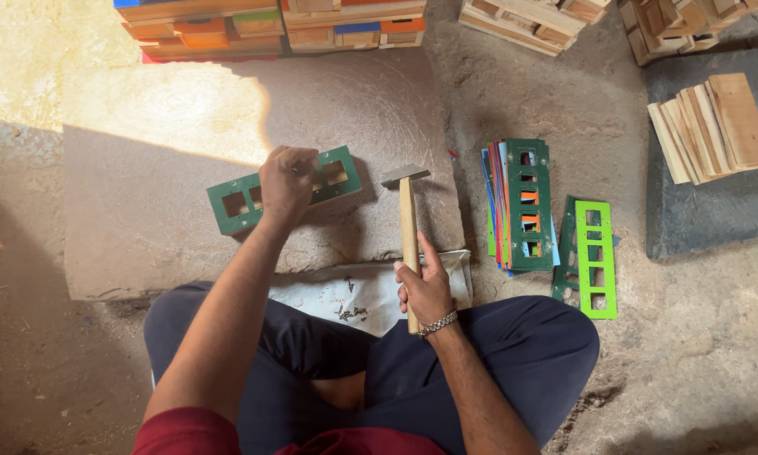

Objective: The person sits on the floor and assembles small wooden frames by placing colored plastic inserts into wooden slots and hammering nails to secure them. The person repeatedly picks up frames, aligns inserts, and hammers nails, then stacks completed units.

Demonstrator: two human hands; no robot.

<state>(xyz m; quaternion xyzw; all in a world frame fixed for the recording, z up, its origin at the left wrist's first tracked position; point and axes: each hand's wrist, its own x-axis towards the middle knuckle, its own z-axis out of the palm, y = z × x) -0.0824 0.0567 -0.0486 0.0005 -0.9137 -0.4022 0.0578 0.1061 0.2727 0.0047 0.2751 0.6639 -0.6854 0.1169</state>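
Sitting cross-legged on floor. My left hand (286, 181) is pressing down on green cutout panel (284, 190), fingers curled shut over its middle, panel lying flat on stone slab (143, 168). My right hand (423, 291) is wrapping closed around wooden handle of hammer (407, 215), head resting just beside panel. Panel is looking thin, stiff, light; likely brittle at cutouts, so I am holding at solid bars. Stack of coloured panels (518, 206) is lying to right.

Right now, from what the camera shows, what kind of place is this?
Probably a small woodworking workshop where work is done on the floor. The right hand holds a hammer, the left hand rests on a green wooden frame, and wooden blocks and painted panels lie nearby.
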